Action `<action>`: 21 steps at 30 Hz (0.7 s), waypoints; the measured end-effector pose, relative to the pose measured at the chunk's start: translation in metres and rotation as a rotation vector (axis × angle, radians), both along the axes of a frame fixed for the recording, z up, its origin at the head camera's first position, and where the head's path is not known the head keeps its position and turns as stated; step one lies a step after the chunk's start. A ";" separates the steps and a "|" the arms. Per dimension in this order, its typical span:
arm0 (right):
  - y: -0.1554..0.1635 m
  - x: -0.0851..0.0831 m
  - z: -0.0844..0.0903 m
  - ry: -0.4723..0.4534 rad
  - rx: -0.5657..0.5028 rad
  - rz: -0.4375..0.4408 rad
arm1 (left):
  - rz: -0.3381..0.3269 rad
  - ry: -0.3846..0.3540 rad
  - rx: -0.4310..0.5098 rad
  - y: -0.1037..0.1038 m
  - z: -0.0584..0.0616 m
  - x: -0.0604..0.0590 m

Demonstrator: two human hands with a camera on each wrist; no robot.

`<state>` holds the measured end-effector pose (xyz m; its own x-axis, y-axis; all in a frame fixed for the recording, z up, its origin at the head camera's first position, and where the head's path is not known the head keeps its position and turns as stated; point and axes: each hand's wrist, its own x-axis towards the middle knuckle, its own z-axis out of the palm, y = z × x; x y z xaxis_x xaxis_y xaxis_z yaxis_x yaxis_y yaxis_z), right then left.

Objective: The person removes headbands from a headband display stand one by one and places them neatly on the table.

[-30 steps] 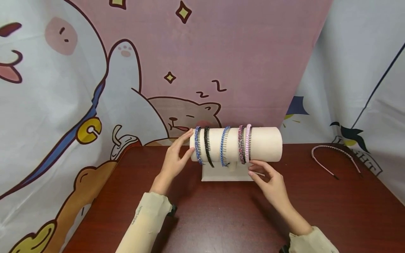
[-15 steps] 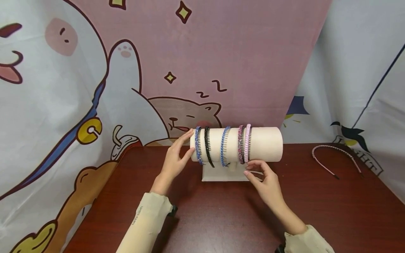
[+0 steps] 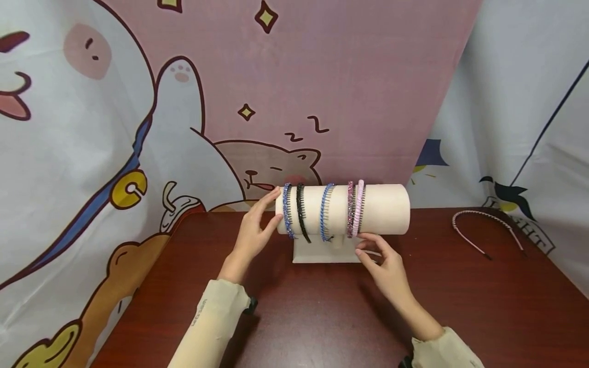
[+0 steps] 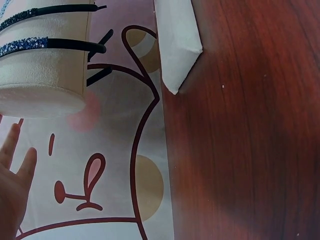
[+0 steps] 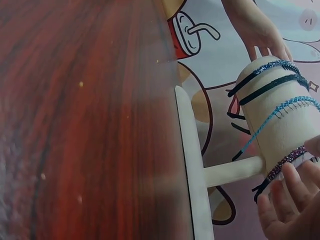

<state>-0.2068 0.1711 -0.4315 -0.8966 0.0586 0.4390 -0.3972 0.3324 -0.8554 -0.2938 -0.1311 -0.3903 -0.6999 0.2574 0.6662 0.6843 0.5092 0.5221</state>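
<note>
From my head camera, my left hand [image 3: 252,232] is resting flat against the left end of the cream roll stand [image 3: 385,208], with straight fingers that are not gripping. The stand is sitting near the back edge of the brown table [image 3: 322,317], in the middle. My right hand [image 3: 385,266] is reaching up under the roll, and its fingertips are pinching the low end of the light pink headband [image 3: 360,204]. A dark pink glitter headband [image 3: 350,207] is sitting just beside it. A blue headband [image 3: 325,212], a black headband [image 3: 301,209] and a blue glitter headband [image 3: 287,209] are sitting farther left. One more pink headband [image 3: 488,230] is lying near the table's right edge.

From my left wrist camera, my left hand [image 4: 12,185] is showing open fingers just below the roll's end [image 4: 42,100].

From my right wrist camera, my right hand's fingers [image 5: 295,192] are curling at the low ends of the headbands, under the roll.
</note>
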 end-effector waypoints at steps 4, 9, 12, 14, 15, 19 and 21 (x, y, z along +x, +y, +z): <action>-0.001 -0.003 0.000 -0.010 0.044 0.024 | 0.001 -0.010 0.002 0.000 -0.001 0.000; -0.005 -0.007 0.003 -0.002 0.074 0.027 | -0.004 -0.006 0.004 0.000 0.000 -0.001; -0.009 -0.006 0.005 0.010 0.095 0.002 | -0.004 0.003 0.004 0.000 0.000 -0.001; -0.011 -0.005 0.006 0.010 0.110 -0.023 | -0.004 0.009 0.005 0.000 0.000 -0.001; -0.012 -0.005 0.007 0.005 0.113 -0.037 | -0.003 0.007 0.006 0.000 0.000 -0.001; -0.015 -0.004 0.009 -0.026 0.100 -0.079 | -0.001 0.008 0.003 -0.001 -0.001 -0.002; -0.015 -0.004 0.009 -0.039 0.076 -0.093 | -0.001 0.003 0.000 -0.001 -0.001 -0.002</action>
